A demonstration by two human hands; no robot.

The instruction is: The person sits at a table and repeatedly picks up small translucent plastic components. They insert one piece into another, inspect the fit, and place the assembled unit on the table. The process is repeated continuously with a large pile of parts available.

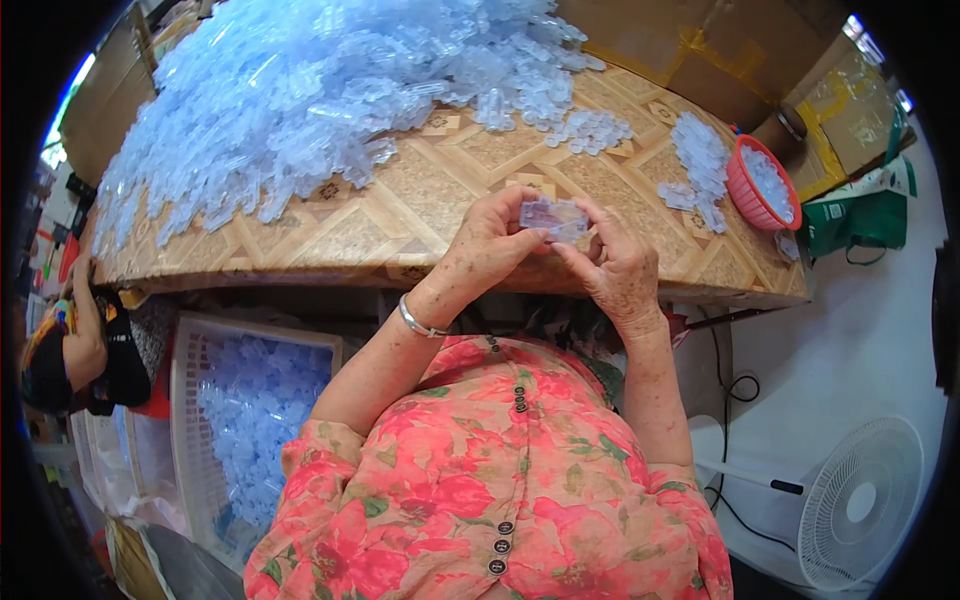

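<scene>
Between my two hands, above the table's near edge, is a small clear plastic piece [556, 219], flat and roughly rectangular. My left hand [496, 238] pinches its left end between thumb and fingers. At its right end my right hand [612, 262] is closed on it too, thumb below and fingers above. What the piece is exactly, I cannot make out. A large heap of similar clear bluish plastic pieces [300, 95] covers the far left of the patterned table [440, 195]. Smaller groups of clear pieces [700, 160] lie at the right.
A red plastic basket [755, 205] holding clear pieces stands at the table's right end. Cardboard boxes [700, 50] line the back. Below left is a white crate [190, 400] of pieces. A fan [860, 500] stands at lower right, and another person's arm [88, 330] shows at far left.
</scene>
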